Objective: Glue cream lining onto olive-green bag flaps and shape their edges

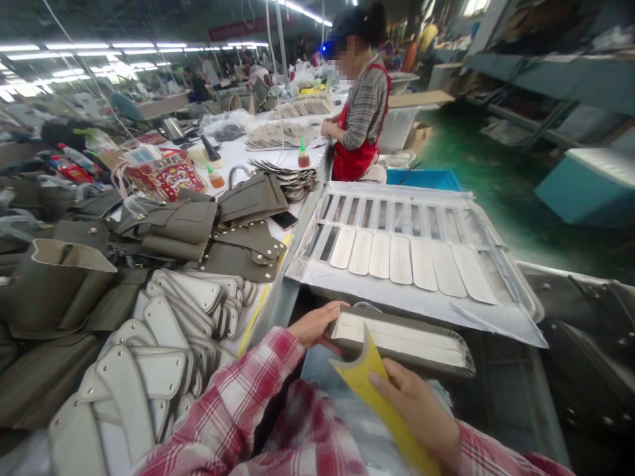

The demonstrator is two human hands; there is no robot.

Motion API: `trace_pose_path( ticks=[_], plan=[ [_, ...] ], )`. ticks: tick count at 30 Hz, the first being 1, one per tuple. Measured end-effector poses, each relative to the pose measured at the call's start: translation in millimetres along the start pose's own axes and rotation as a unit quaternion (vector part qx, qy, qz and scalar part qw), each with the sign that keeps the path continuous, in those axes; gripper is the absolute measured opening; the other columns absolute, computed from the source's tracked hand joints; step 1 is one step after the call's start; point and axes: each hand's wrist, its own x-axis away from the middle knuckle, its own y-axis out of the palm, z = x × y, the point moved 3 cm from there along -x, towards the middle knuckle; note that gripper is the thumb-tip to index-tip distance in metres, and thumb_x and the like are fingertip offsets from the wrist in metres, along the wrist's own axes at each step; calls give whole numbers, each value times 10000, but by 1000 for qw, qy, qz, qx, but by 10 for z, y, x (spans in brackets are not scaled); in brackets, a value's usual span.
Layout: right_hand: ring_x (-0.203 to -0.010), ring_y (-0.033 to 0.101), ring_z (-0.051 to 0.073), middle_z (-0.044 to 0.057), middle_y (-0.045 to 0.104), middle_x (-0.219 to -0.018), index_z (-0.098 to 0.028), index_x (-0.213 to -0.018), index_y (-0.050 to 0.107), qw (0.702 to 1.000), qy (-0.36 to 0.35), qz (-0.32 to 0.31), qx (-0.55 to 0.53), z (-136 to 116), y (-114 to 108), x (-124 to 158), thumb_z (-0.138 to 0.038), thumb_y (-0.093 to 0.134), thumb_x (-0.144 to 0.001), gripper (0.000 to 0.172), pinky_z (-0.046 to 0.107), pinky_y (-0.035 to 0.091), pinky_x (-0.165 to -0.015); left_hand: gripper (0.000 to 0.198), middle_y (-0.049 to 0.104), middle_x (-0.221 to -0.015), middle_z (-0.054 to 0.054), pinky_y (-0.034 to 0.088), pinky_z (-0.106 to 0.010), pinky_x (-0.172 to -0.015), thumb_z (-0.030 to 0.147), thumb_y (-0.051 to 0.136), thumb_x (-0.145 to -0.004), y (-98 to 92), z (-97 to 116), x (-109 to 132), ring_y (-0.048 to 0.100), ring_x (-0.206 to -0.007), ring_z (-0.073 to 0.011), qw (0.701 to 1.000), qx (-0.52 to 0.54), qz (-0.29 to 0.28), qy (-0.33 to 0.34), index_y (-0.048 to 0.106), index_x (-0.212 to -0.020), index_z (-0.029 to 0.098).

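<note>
My left hand [317,325] is closed on the left end of an olive-grey bag body [436,327], whose long pale face with a seam line down its middle [397,340] points up. My right hand [417,406] grips a yellow strip [370,380] with a concave, notched end, thumb on top. The strip's tip overlaps the near edge of the bag body in view; whether it touches cannot be told. Just beyond lies a white slotted rack [322,271] carrying several rounded off-white pieces [380,254].
Pale riveted strips [149,377] pile up on the left table, beside olive bag pieces [169,228] and glue bottles [303,158]. A person in a red apron [364,119] works beyond the rack. A blue bin [424,178] stands behind it; dark bag pieces [585,357] lie at right.
</note>
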Motion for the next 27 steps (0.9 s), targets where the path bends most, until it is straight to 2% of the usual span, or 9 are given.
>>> trace_pose_path(
  ticks=[3,6,11,13,15,18,21,25,27],
  plan=[
    [-662,559,171,42,630,-781,-141,-910,544,993,33,24,-111,17,254,-94,-560,504,-745,452,257,446,-588,382,546,-947,-35,508,-258,-555,422,531,-831,-29,-64,-39,563,-738,-155,999,19,20,40,524,-1168,241],
    [-626,555,152,42,631,-749,-138,-902,552,985,46,41,-162,29,469,-148,-544,518,-766,430,237,425,-548,412,568,-898,-24,488,-249,-583,474,529,-837,-82,-129,-58,551,-719,-143,996,56,32,56,548,-1169,232],
    [-502,566,144,56,625,-655,-134,-859,558,952,138,-53,-269,52,757,-171,-576,504,-793,450,225,413,-469,713,619,-1026,-91,464,-321,-810,719,311,-824,-112,-193,-44,594,-904,-211,974,203,-45,86,544,-1216,171],
    [-504,593,152,92,655,-720,-126,-894,558,935,167,-83,-301,52,806,-190,-573,507,-796,460,224,425,-465,760,608,-1104,-111,431,-331,-883,741,290,-810,-97,-194,-29,574,-1003,-236,964,231,-73,109,532,-1236,161],
    [-533,618,160,122,672,-778,-117,-911,565,926,171,-103,-321,50,817,-225,-568,501,-803,468,216,429,-467,740,592,-1154,-115,415,-336,-909,728,327,-810,-73,-188,-21,557,-1049,-248,963,224,-75,132,521,-1247,163],
    [-522,621,167,133,676,-736,-103,-874,583,918,168,-124,-338,67,795,-283,-568,499,-795,479,212,427,-455,656,598,-1146,-107,417,-337,-894,663,368,-847,-29,-172,-27,567,-1025,-243,973,172,-34,151,505,-1254,168],
    [-439,571,128,106,656,-634,-95,-811,605,915,170,-130,-342,121,743,-330,-599,540,-749,513,182,380,-411,609,629,-1062,-95,429,-323,-852,621,339,-883,10,-147,-48,588,-959,-223,983,119,26,139,501,-1251,164],
    [-502,594,138,106,676,-725,-115,-809,647,901,147,-184,-364,173,656,-380,-653,575,-696,554,209,415,-468,595,642,-1004,-74,431,-301,-831,614,301,-896,69,-65,-58,587,-930,-202,986,44,95,132,533,-1209,164],
    [-530,596,151,94,666,-698,-124,-772,658,901,138,-200,-359,178,584,-407,-662,577,-685,551,228,428,-493,592,642,-988,-70,431,-290,-820,613,283,-900,108,-17,-64,583,-920,-194,984,7,120,130,557,-1160,158]
  ],
)
